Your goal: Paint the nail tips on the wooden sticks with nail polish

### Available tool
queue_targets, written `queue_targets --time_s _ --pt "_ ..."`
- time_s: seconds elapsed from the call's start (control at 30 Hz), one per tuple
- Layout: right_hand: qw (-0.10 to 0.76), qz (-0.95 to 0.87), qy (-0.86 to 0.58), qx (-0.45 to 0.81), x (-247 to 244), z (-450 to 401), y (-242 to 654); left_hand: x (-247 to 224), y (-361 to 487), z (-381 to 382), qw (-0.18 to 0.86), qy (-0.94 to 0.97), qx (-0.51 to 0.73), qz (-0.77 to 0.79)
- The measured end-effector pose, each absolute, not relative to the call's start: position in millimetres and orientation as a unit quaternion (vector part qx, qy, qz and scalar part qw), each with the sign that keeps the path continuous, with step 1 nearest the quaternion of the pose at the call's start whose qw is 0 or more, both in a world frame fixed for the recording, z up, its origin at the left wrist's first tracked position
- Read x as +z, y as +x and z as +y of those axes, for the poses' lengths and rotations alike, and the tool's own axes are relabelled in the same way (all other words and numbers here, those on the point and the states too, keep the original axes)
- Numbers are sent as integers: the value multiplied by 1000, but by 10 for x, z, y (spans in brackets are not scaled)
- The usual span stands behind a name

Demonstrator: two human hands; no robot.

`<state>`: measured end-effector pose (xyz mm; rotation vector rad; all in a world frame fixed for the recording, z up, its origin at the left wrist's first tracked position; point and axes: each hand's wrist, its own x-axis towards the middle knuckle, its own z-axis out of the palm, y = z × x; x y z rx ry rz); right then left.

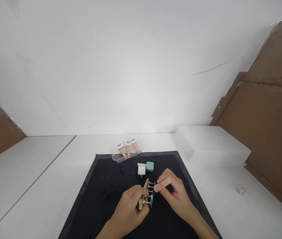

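Observation:
Over the black mat, my left hand (132, 206) is closed round a wooden bar (146, 183) that carries several small metal stems. Green and pale pieces (151, 201) sit on the stems' right ends. My right hand (174, 192) pinches a pink stick-like piece (166, 182), its lower end close to the stems; whether they touch is too small to tell. Just beyond the bar are a white square bottle (141, 170) and a light teal block (150, 166), side by side on the mat.
A clear tray (118, 160) at the mat's back edge holds three pink-handled, white-ended pieces (128, 143). A white box (212, 146) stands at the right. Small pale bits (242, 191) lie on the white table (41, 179). Brown panels (275, 132) flank the white wall.

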<state>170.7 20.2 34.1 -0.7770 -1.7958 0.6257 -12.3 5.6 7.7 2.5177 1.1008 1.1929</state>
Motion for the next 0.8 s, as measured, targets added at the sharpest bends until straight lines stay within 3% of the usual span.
queue_targets --time_s 0.13,0.53,0.8 --pt "547 -730 -303 276 354 190 1711 85 -134 54 45 850 385 357" --pt "468 -779 -317 273 407 176 1696 78 -111 30 32 858 364 361" --pt "537 -738 -330 242 370 191 1699 76 -124 28 30 853 377 360"
